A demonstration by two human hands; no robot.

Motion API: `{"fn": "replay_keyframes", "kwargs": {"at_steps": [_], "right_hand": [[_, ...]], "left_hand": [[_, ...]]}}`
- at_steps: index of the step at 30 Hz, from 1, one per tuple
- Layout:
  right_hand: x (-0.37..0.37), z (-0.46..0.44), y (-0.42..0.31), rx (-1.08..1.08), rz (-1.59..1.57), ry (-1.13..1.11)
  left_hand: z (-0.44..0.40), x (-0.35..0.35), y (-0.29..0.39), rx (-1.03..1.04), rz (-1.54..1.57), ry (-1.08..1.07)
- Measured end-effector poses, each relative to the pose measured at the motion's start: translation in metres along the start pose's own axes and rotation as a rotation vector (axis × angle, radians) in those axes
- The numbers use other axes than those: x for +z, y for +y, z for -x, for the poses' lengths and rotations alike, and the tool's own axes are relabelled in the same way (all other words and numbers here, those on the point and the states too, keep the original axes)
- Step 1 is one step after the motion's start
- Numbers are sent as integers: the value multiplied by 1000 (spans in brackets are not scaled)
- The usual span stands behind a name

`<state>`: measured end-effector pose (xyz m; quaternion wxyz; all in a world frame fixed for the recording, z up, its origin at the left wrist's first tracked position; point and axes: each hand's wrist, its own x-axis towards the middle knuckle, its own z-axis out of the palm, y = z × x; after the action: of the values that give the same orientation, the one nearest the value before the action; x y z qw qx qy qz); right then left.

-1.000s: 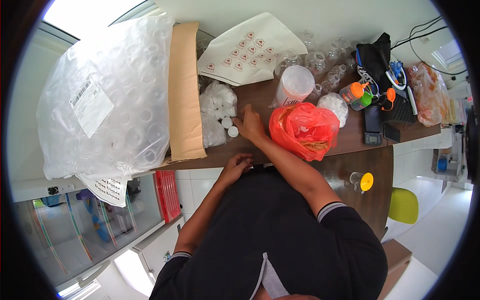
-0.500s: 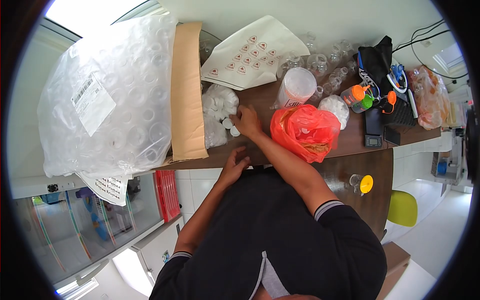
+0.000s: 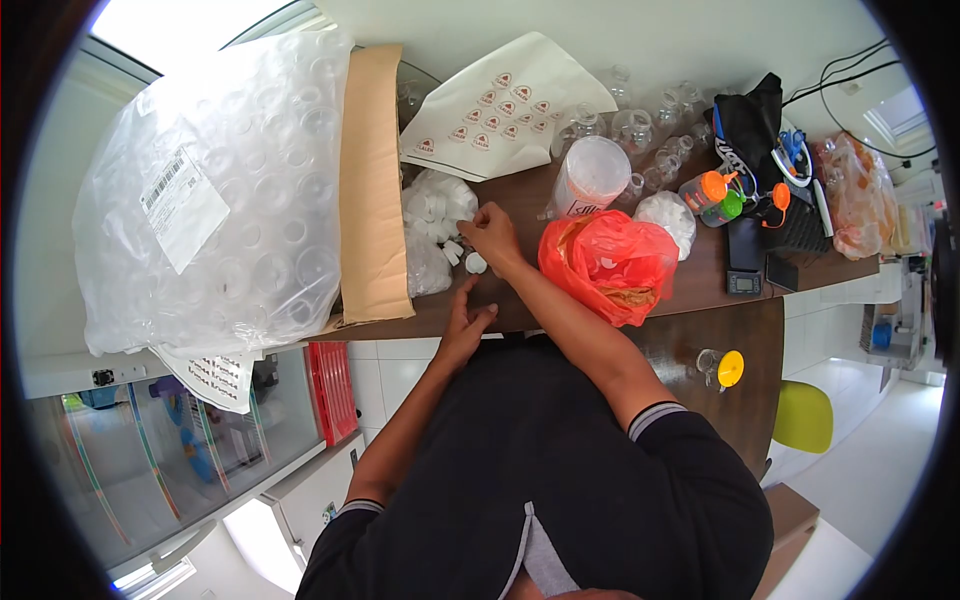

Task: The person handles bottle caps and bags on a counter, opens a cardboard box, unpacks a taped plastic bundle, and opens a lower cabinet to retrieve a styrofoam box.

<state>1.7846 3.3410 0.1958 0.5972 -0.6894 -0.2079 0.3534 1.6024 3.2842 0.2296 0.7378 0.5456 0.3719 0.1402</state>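
Left of the red bag [image 3: 608, 268], here's the right hand [image 3: 492, 236], fingers curled in beside the bagged caps [image 3: 440, 203] — whether it has hold of one, I can't tell. Left of the red bag and nearer the body, the left hand [image 3: 464, 328] is loosely spread, thumb apart, seemingly with nothing in it. A loose white cap [image 3: 475, 263] lies left of the red bag, between the hands: light, stiff, probably slippery plastic — best pinched across its rim.

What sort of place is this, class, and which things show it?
Probably a packing or bottling workspace: a bulky plastic bag of round containers, plus loose white caps and clear bottles on a brown table.
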Motion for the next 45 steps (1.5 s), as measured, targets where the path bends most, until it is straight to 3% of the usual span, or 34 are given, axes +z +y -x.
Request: {"fn": "replay_keyframes", "kwargs": {"at_steps": [9,24,30,33,36,42,45], "right_hand": [[-2,3,-20,-90,27,9],[-34,-2,-79,313,-217,-100],[-18,-7,-67,153,-236,-4],[-15,2,-74,148,-102,-25],[-3,-15,-31,-4,39,28],[-2,-7,-41,-189,229,47],[-4,-1,-51,-78,211,-14]], "left_hand": [[3,-4,-1,15,0,15],[9,-3,14,102,-20,90],[8,-3,9,74,-38,53],[8,-5,7,62,-25,35],[8,-5,10,62,-19,33],[7,-1,4,125,14,93],[7,-1,4,135,20,129]]}}
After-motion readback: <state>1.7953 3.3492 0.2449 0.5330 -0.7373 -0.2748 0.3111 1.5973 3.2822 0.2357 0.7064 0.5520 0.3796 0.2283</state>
